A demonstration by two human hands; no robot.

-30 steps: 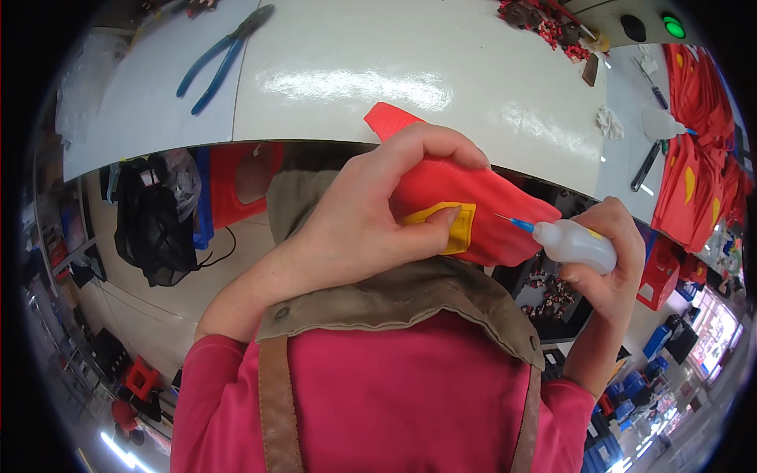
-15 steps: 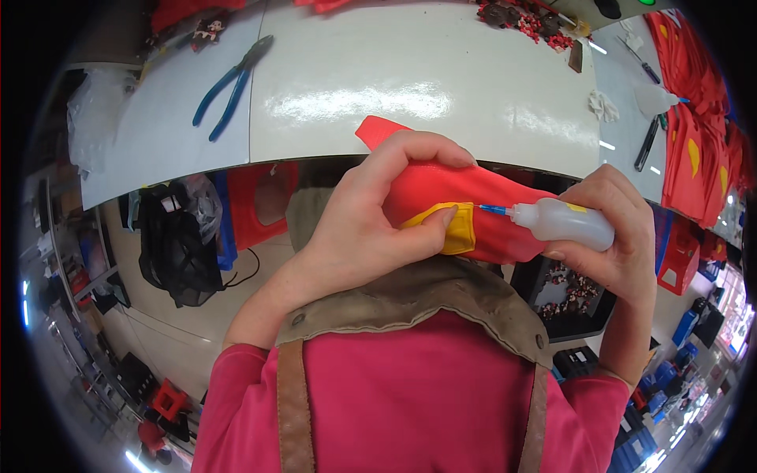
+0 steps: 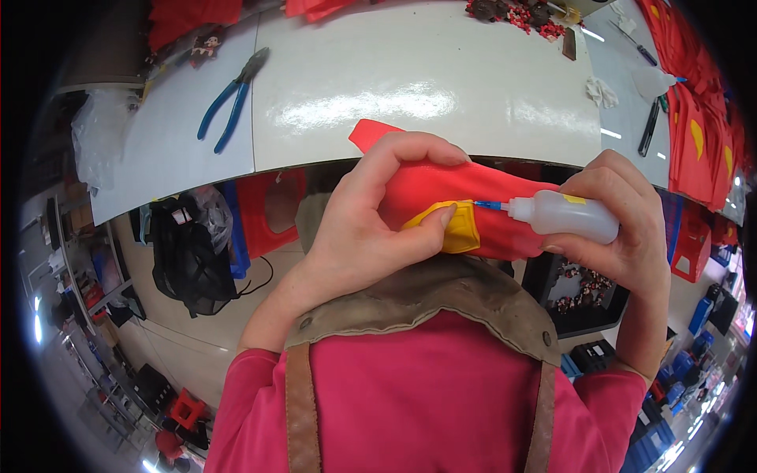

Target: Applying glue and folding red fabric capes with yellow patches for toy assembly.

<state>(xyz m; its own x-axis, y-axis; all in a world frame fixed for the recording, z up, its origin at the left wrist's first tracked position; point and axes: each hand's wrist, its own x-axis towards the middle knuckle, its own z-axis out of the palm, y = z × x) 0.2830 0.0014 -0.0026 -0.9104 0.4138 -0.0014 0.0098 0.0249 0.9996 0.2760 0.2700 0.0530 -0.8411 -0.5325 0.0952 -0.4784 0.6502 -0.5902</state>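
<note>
My left hand (image 3: 374,209) is closed around a flat red piece (image 3: 430,185), its thumb pressed on a yellow curved piece (image 3: 461,231) that lies against the red surface. The red piece is held just off the table's near edge, in front of my apron. In my right hand (image 3: 619,213) is a translucent white squeeze bottle (image 3: 574,217), lying sideways with its blue needle tip pointing left. That tip meets the upper right edge of the yellow piece. Whether any liquid is coming out is too small to see.
Blue-handled pliers (image 3: 233,102) lie on the white table (image 3: 355,67) at left, near a clear plastic bag (image 3: 101,138). At far right are stacked red pieces (image 3: 698,130), a second bottle (image 3: 653,81) and a black pen-like tool (image 3: 650,126). Small red and dark parts (image 3: 536,20) lie at the back.
The bottle's tip has moved slightly left and up, onto the yellow piece's edge. Both hands keep their holds. The whole view has shifted a little.
</note>
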